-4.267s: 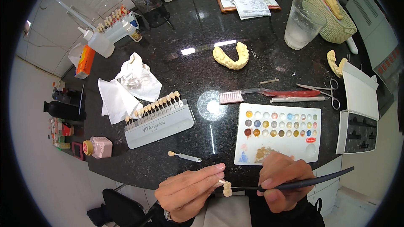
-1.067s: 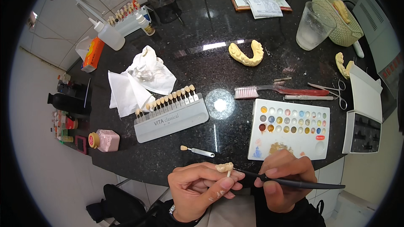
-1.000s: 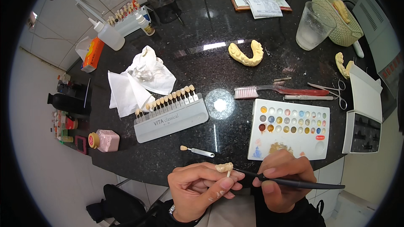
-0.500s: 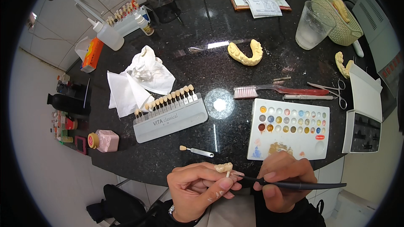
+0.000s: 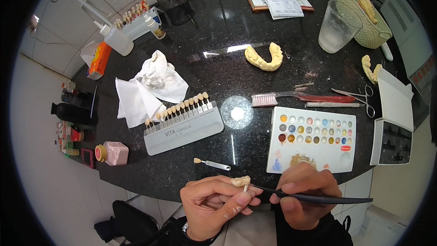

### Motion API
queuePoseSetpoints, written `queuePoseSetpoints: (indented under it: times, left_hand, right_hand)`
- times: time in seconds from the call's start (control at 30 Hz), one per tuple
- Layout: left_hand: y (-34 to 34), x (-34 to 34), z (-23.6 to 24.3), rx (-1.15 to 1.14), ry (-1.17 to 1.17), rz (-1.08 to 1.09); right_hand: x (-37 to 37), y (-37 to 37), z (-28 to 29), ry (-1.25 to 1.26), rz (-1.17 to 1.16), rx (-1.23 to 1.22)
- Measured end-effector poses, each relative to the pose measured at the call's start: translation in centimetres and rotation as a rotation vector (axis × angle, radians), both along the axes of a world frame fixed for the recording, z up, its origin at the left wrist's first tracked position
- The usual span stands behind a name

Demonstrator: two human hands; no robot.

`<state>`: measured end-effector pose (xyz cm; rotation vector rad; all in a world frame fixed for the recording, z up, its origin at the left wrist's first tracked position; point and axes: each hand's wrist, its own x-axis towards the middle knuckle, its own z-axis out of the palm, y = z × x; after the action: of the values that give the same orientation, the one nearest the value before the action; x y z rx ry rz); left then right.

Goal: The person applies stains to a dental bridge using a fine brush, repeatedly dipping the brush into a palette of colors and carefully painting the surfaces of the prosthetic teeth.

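Observation:
Between the thumb and fingers of my left hand (image 5: 209, 205) is a thin white peg, with a tooth-coloured dental bridge (image 5: 241, 181) on top. My right hand (image 5: 302, 196) is closed round a black-handled fine brush (image 5: 327, 197). Its thin tip reaches the right side of the bridge; whether it touches cannot be made out. Just beyond my hands, a single shade tab (image 5: 214, 165) lies on the table. The white paint palette (image 5: 312, 141), with rows of coloured wells and smears of brown and blue, lies past my right hand.
A grey shade guide (image 5: 184, 132) with a row of tooth tabs lies left of centre, beside crumpled white tissue (image 5: 159, 79). Farther off are a yellow dental cast (image 5: 265, 60), a toothbrush (image 5: 291, 97), scissor-like forceps (image 5: 364, 95) and a clear cup (image 5: 337, 29). A pink powder jar (image 5: 116, 153) stands left.
The brush and my right hand have shifted slightly left and up, bringing the tip from below the bridge to its right side. My left hand stays nearly still.

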<state>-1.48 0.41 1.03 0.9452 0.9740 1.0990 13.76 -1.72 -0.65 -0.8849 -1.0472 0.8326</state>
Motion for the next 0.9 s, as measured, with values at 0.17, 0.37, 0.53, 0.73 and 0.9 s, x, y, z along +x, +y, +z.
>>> queuePoseSetpoints:
  times: [0.17,0.37,0.53,0.73,0.9]
  left_hand:
    - [0.0,0.0,0.2,-0.012,0.001,0.005]
    - [0.0,-0.9,-0.3,0.003,-0.126,-0.094]
    - [-0.1,0.1,0.2,-0.013,-0.007,0.019]
    - [-0.1,0.0,0.3,-0.025,-0.001,0.02]
    - [-0.1,0.1,0.4,-0.051,0.011,0.024]
  right_hand:
    - [0.2,-0.2,0.0,0.026,0.019,-0.001]
    - [0.2,-0.2,-0.3,0.016,0.024,0.002]
    - [0.0,-0.3,-0.1,0.061,0.01,-0.019]
    - [0.3,-0.3,-0.2,0.038,0.05,-0.019]
    - [0.0,-0.2,-0.1,0.036,0.004,-0.032]
